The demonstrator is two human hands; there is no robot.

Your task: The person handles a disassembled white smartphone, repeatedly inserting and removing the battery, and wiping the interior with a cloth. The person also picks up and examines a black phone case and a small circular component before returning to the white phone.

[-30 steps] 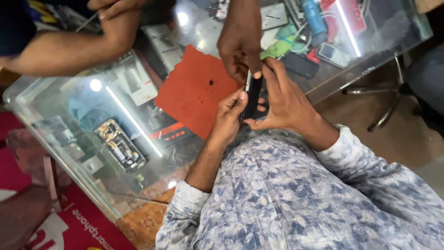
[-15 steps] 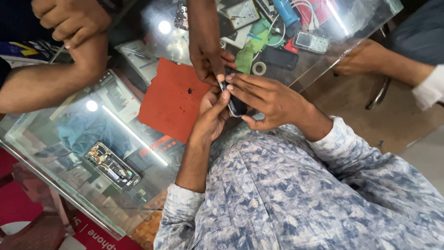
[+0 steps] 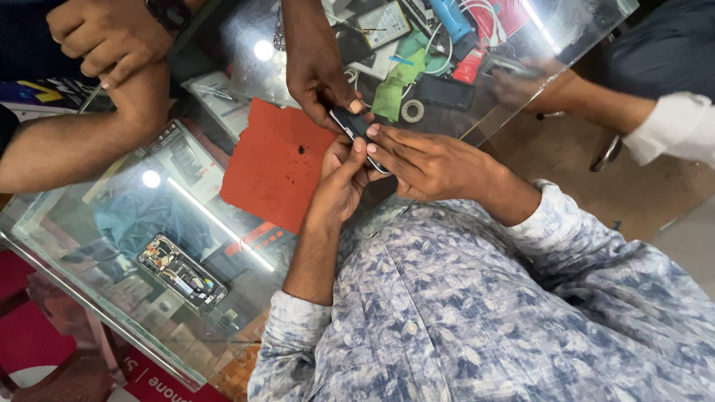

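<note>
— Gripping a dark smartphone (image 3: 360, 134) from both sides, the person's left hand (image 3: 339, 182) and right hand (image 3: 424, 160) close their fingertips on its lower end, above the glass counter's (image 3: 97, 246) near edge.

— Whose is the third hand?

— A co-worker's hand (image 3: 316, 74) reaching from across, pinching the phone's far end.

— What might go wrong?

— Judging by three light pinches on one slim body, it could twist loose and drop onto the glass, or onto the red mat (image 3: 272, 164) just left of the hands.

— How does the phone look?

— Black, thin, glossy, mostly hidden by fingers. Farther left lies an opened phone (image 3: 181, 272) showing its innards; beyond the hands, green cloths (image 3: 391, 93) and a tape roll (image 3: 411, 112).
</note>
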